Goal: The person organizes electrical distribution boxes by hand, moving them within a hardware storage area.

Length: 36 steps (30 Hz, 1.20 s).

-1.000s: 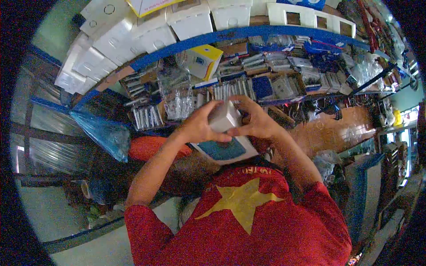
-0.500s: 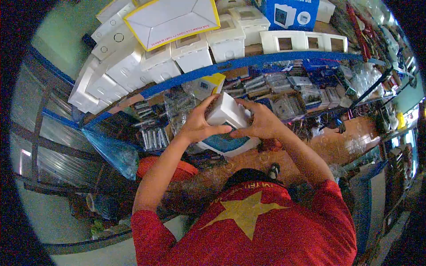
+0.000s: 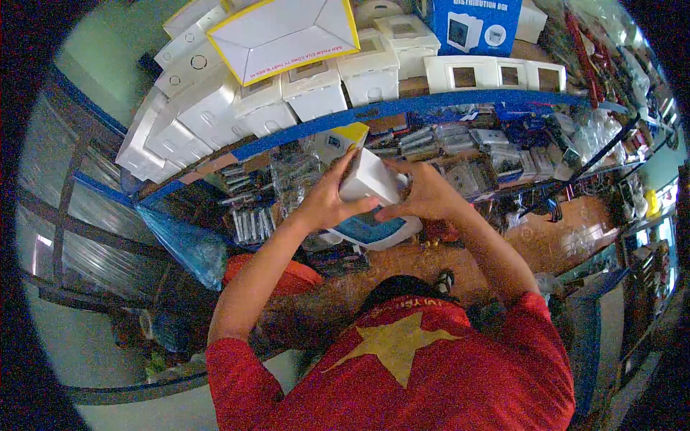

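In front of my chest a small white box [image 3: 368, 178], tilted, is held up between both hands. My left hand [image 3: 332, 200] is closed round its left side, with the thumb along the lower edge. My right hand [image 3: 425, 192] curves round the right side, fingers bent and thumb under the near corner; the fingertips are partly blurred. Just beneath the hands is a blue and white object [image 3: 370, 230], partly covered by them. A white and yellow carton [image 3: 338, 140] stands right behind the box.
A blue-edged shelf [image 3: 316, 123] crosses in front, bearing white electrical boxes [image 3: 313, 93], a yellow-trimmed carton [image 3: 287, 39], a blue distribution box carton [image 3: 471, 29] and white frames [image 3: 496, 74]. Below it lie many small packaged parts [image 3: 424, 140]. A red round object [image 3: 277, 276] is at lower left.
The white box has turned slightly in my hands, and the right fingers have shifted a little on its side. The whole view has moved slightly.
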Available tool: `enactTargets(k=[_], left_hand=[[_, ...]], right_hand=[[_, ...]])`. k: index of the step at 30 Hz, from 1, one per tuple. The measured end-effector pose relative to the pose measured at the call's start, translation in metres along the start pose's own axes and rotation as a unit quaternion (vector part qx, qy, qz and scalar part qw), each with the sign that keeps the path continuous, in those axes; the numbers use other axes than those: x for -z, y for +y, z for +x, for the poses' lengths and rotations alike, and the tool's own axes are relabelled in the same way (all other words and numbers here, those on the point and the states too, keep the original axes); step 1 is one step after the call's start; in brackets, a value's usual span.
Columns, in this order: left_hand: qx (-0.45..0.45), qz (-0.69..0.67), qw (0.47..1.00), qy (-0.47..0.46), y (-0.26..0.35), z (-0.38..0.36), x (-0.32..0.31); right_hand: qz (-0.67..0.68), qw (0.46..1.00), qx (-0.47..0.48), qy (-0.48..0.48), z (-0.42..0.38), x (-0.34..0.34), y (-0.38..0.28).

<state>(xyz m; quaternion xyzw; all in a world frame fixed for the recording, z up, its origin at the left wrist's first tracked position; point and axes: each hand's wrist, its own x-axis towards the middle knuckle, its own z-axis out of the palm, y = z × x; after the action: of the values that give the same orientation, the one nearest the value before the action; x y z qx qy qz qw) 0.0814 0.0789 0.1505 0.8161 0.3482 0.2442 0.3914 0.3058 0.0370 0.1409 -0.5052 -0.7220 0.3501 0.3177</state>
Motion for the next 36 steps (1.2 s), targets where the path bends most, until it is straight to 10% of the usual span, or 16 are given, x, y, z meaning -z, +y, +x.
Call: enactTargets(k=[13,23,30,36], left_hand=[[0.080,-0.067,0.993,-0.060,-0.057,-0.008,-0.029],[0.049,-0.125,0.986,0.095,-0.035,-0.016,-0.026],[0.104,-0.330,0.908,0.237,-0.036,-0.027,-0.057],[0.070,-0.370,0.899,0.225,-0.024,-0.028,-0.079]], right_hand=[[0.184,0.979,-0.053,-0.064,-0.010,-0.029,0.033],[-0.061,0.995,-0.042,0.073,-0.019,-0.003,0.028],[0.235,0.964,0.036,0.119,-0.053,-0.040,0.074],[0.267,0.948,-0.082,0.154,-0.060,-0.024,0.040]])
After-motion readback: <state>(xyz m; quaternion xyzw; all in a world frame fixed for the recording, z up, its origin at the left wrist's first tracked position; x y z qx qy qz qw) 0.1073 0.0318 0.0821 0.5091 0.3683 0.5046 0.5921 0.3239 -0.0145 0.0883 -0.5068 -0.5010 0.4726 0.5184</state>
